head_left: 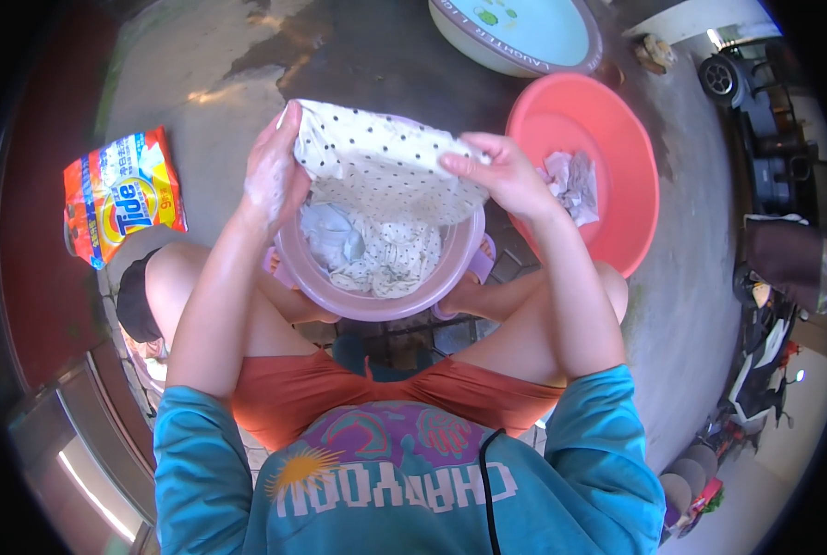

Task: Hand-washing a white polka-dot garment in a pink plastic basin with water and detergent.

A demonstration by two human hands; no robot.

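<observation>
A white cloth with black dots [376,143] is stretched between my two hands above a pale purple basin [381,310]. My left hand [279,166] grips its left end, with what looks like suds on the skin near the wrist. At the right end, my right hand [498,171] pinches the edge between thumb and fingers. The lower part of the cloth hangs down into the basin. Inside lie more dotted fabric [399,259] and a light blue piece of cloth [330,233]. What kind of garment the dotted cloth is, I cannot tell.
Right of the basin stands a red tub [617,185] holding crumpled pale laundry [572,185]. Beyond it is a large round tub with light blue inside [533,32]. An orange detergent bag [125,196] sits at left on the wet concrete. Parked vehicles [755,370] line the far right.
</observation>
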